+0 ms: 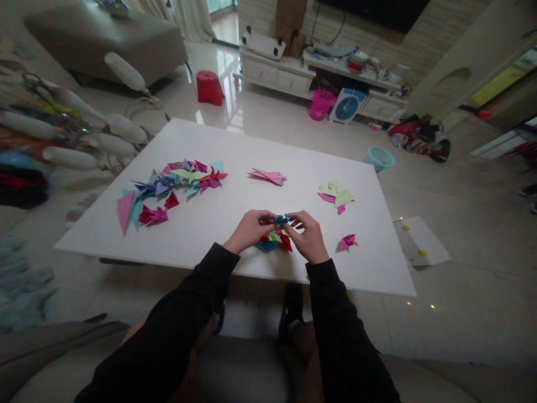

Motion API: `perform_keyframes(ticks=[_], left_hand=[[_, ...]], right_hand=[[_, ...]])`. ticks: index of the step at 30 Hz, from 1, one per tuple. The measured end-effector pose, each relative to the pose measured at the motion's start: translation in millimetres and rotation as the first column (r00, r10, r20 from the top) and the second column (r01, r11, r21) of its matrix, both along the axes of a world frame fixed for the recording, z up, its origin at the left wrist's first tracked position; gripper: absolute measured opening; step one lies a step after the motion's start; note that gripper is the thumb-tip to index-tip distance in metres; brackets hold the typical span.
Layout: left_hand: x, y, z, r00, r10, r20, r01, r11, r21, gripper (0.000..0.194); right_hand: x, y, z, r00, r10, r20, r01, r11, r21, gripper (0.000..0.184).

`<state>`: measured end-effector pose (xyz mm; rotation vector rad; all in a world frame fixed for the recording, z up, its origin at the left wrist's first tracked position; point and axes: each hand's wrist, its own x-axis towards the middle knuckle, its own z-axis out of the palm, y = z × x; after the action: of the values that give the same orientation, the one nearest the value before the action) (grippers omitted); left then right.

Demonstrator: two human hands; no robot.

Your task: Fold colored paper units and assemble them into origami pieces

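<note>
My left hand and my right hand meet over the near middle of a white table. Both pinch a small blue folded paper piece between their fingertips. Just under my hands lies a joined cluster of folded paper units in red, blue and yellow-green. Black sleeves cover both forearms.
A long heap of folded coloured paper pieces lies at the left of the table. A pink stack sits at the middle back, green and pink pieces at the right, one pink piece near my right hand. A white sheet lies on the floor.
</note>
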<state>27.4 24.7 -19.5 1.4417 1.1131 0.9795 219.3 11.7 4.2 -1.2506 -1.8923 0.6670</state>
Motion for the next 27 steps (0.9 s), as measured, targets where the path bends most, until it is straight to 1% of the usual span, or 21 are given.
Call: perform_keyframes(ticks=[3, 9, 11, 14, 15, 16, 21, 25, 27], left_hand=[[-0.3, -0.3, -0.1, 1.000, 0.006, -0.018, -0.006, 1.000, -0.006, 0.024], [0.0, -0.9, 0.0, 1.000, -0.014, -0.025, 0.013, 0.999, -0.047, 0.025], [-0.6, -1.2, 0.9, 0.999, -0.035, 0.006, 0.035, 0.998, -0.061, 0.035], [-2.5, -1.7, 2.8, 0.996, -0.039, 0.083, 0.044, 0.997, -0.063, 0.064], [-3.4, -1.6, 3.3, 0.995, -0.032, 0.097, 0.038, 0.997, -0.061, 0.069], [-4.3, -1.3, 3.6, 0.995, -0.025, 0.101, 0.031, 0.998, -0.058, 0.069], [-7.4, 1.3, 2.9, 0.997, -0.007, 0.072, 0.011, 0.998, -0.056, 0.046], [-6.8, 1.1, 5.2, 0.998, -0.039, -0.045, 0.039, 0.999, -0.003, 0.029], [-6.1, 0.4, 6.3, 0.995, -0.050, -0.083, 0.051, 0.999, 0.015, 0.024]], right_hand=[[0.1, 0.4, 1.3, 1.000, 0.016, -0.006, -0.016, 1.000, 0.009, 0.008], [0.0, 2.7, -0.2, 1.000, 0.028, 0.009, -0.028, 0.999, 0.022, 0.010], [0.5, 2.9, -1.0, 1.000, 0.021, 0.013, -0.021, 0.999, 0.028, 0.010], [1.3, 2.5, -1.1, 1.000, 0.006, 0.021, -0.007, 0.999, 0.039, 0.011], [1.5, 2.3, -0.8, 1.000, 0.003, 0.025, -0.004, 0.999, 0.040, 0.011], [1.6, 2.1, -0.5, 1.000, -0.003, 0.029, 0.002, 0.999, 0.040, 0.010], [2.0, 2.6, -0.5, 0.998, -0.049, 0.037, 0.047, 0.998, 0.040, 0.009], [2.1, 3.4, -2.7, 0.999, -0.038, 0.019, 0.038, 0.999, 0.021, 0.009], [1.8, 3.1, -2.9, 1.000, -0.022, 0.013, 0.022, 1.000, 0.011, 0.009]])
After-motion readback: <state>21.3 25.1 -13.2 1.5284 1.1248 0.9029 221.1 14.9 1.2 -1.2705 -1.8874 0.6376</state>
